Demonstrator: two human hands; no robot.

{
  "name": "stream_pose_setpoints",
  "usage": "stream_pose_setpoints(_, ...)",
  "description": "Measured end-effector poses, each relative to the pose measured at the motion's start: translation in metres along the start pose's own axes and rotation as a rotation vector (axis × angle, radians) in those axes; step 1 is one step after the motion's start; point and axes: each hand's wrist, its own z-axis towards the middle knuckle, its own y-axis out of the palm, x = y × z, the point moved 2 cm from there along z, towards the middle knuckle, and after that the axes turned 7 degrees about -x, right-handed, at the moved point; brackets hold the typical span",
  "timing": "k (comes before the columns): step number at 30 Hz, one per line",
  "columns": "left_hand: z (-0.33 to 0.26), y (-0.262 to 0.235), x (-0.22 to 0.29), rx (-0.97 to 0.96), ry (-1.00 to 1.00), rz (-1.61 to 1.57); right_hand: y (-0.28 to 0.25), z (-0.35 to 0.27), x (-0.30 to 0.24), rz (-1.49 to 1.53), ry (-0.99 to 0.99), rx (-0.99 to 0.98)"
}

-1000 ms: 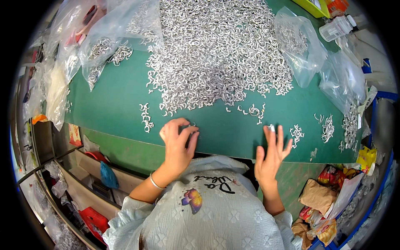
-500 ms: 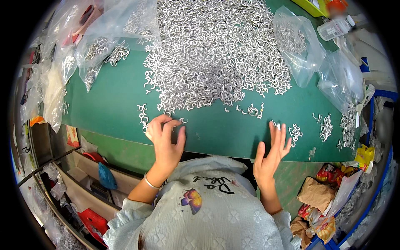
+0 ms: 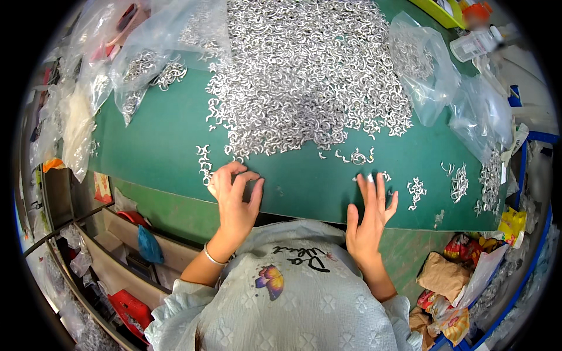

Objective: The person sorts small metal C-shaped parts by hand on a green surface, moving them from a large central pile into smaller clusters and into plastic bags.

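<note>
My left hand (image 3: 237, 196) is on the near part of the green table (image 3: 164, 134), its fingers bent and the thumb slightly apart from the index finger; no piece shows between them. Just left of it lies a short column of curved silvery metal pieces (image 3: 203, 158). My right hand (image 3: 369, 225) is open, fingers stretched out over the table. One small curved piece (image 3: 355, 179) is beside its index fingertip, and a few more (image 3: 385, 175) lie just beyond the fingers. A large heap of the same curved metal pieces (image 3: 293, 88) covers the table ahead.
Small piles of pieces (image 3: 417, 192) (image 3: 459, 182) lie to the right. Clear plastic bags (image 3: 424, 88) (image 3: 132, 76) with pieces flank the heap. A white bottle (image 3: 475, 44) is at the far right. Below the table stand a drawer unit (image 3: 126, 248) and bags with packets (image 3: 448, 275).
My right hand has moved left, toward the middle. The curved piece by my left index fingertip is no longer visible. The left hand has barely moved.
</note>
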Motion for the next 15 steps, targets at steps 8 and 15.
stream_pose_setpoints(8,-0.002,-0.001,0.001,0.011,-0.012,0.011,0.007,-0.008,-0.006,0.092,-0.093,-0.018)
stream_pose_setpoints(15,-0.007,-0.01,-0.013,0.086,-0.064,0.048,0.01,-0.008,-0.017,0.069,-0.104,-0.113)
